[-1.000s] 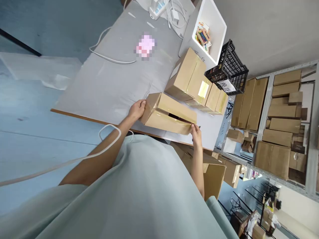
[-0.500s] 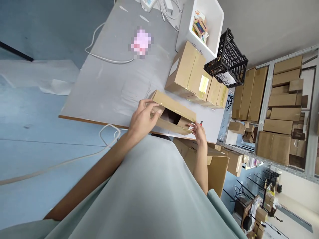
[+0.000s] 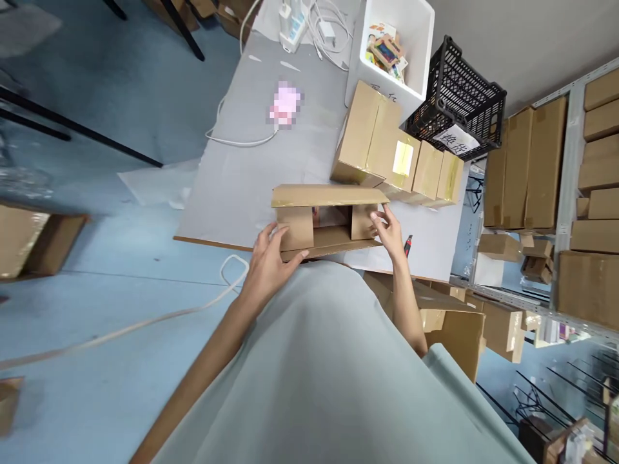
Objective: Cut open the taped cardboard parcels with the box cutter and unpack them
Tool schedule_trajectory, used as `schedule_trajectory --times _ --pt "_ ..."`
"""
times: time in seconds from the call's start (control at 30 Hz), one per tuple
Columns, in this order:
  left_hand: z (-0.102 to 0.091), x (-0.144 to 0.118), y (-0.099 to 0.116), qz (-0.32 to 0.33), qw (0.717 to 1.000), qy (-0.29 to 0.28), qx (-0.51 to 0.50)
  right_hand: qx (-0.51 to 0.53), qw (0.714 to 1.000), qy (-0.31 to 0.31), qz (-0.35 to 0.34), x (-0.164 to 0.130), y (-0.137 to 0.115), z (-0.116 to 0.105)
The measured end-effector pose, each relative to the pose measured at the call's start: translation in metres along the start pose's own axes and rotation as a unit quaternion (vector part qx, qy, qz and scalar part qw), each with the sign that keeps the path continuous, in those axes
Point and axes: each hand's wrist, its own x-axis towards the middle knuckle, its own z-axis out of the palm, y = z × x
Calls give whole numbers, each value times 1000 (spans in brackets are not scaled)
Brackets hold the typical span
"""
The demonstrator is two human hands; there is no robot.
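Since the earlier frame, both hands have turned the cardboard box (image 3: 329, 219) so its open side faces the person, at the near edge of the surface (image 3: 242, 187). Left hand (image 3: 271, 254) grasps the left flap; right hand (image 3: 389, 232) grasps the right flap. Taped boxes (image 3: 382, 145) stand just beyond, near a black crate (image 3: 459, 103).

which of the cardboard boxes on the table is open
The long box held between the left hand and right hand; its flaps stand apart, while the row of boxes behind is taped shut.
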Motion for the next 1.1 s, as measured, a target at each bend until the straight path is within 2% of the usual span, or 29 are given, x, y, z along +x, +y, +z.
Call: schedule_trajectory --times 0.1,0.2,0.3,0.4,0.53,0.67,0.77,0.87,1.1 --pt "8 0 -8 -86 994 -6 -67 -143 988 -41 -27 14 5 9" --pt "9 9 -13 -102 987 -29 -117 -263 961 -87 -25 13 9 17" --pt "8 17 -3 -67 997 -10 -36 -323 938 -123 -41 4 7 23" --pt "13 26 24 0 997 21 77 -376 910 -159 -76 0 -1 32" --pt "26 53 64 104 988 1 116 -425 873 -226 -81 6 -14 45" --pt "32 92 81 146 977 -16 153 -470 849 -227 -82 2 -24 50" --pt "32 117 81 141 973 -35 181 -477 847 -217 -85 -11 -28 47" --pt "33 134 76 122 971 -46 202 -467 858 -204 -62 -26 -26 37" --pt "49 154 76 125 954 -47 270 -363 927 -90 -27 -49 7 -6"
